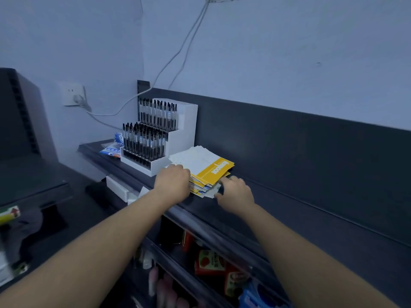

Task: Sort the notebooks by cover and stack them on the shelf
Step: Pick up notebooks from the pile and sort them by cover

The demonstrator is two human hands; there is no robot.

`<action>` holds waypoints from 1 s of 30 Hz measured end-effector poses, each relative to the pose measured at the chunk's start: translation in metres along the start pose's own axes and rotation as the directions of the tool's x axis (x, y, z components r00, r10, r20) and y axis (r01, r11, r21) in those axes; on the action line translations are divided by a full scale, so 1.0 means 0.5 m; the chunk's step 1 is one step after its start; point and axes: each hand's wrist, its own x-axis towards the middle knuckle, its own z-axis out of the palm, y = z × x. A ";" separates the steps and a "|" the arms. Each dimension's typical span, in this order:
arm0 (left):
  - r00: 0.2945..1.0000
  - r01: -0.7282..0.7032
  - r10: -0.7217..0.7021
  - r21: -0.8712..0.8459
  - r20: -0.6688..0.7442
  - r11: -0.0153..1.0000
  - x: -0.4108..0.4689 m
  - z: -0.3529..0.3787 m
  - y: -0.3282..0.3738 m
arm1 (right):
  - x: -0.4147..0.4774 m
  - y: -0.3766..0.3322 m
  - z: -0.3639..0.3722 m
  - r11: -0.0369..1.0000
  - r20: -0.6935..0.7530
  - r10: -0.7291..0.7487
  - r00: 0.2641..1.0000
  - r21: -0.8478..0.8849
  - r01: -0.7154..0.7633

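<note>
Head view: your left hand (pixel 172 182) and right hand (pixel 235 193) grasp the notebook stack (pixel 205 172) at frame centre on the shelf (pixel 278 210); its long axis runs lower left to upper right, beside the pen rack (pixel 175 138).

White-and-yellow notebooks (pixel 206 167) lie on a dark grey shelf (pixel 278 196) beside a white pen rack (pixel 175 141).
</note>
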 end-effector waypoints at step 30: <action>0.997 0.010 0.007 -0.211 0.082 0.977 0.252 0.097 -0.086 | 0.215 -0.036 0.104 0.323 0.110 0.696 0.710 0.834 -0.446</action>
